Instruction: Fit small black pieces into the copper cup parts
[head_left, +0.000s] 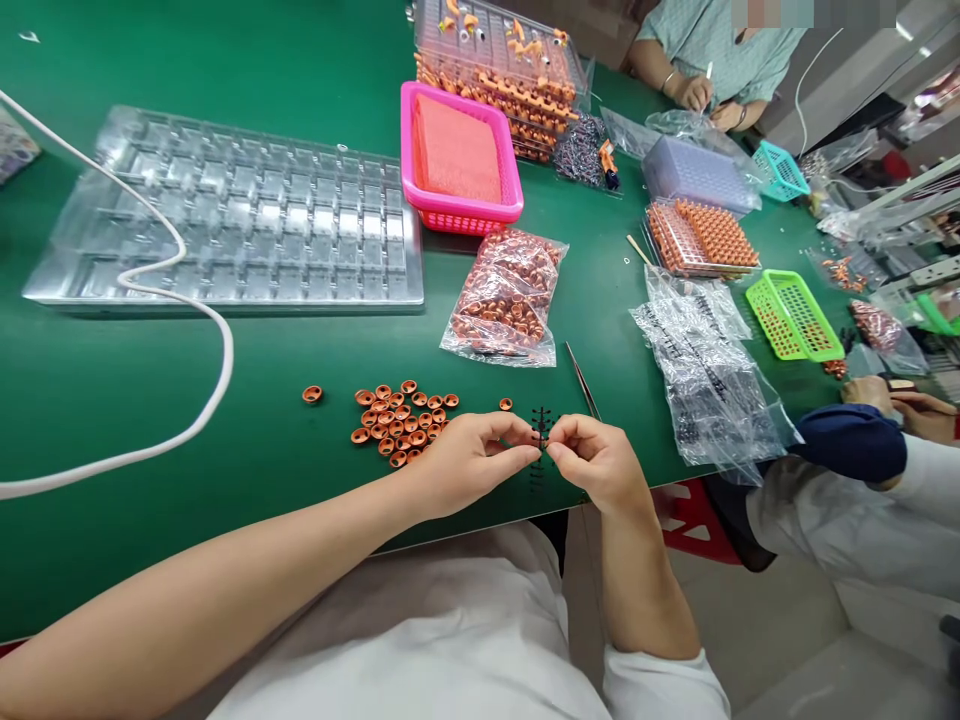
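Observation:
A small black branched piece (541,425) is pinched between the fingertips of both hands, just above the front edge of the green table. My left hand (480,455) grips it from the left, thumb and forefinger together. From the right, my right hand (596,458) closes on it with thumb and forefinger. Several copper-coloured rings (397,425) lie in a loose group to the left of my left hand, which partly covers them. One ring (506,405) sits alone just above that hand, and another (312,395) lies farther left. Metal tweezers (580,377) rest behind my right hand.
Beyond the hands lies a clear bag of copper rings (506,300), behind it a pink basket (514,190). Clear trays (255,220) and a white cable (225,350) are at left. Plastic bags (705,380) and a green basket (795,315) are at right. Other people sit at the table.

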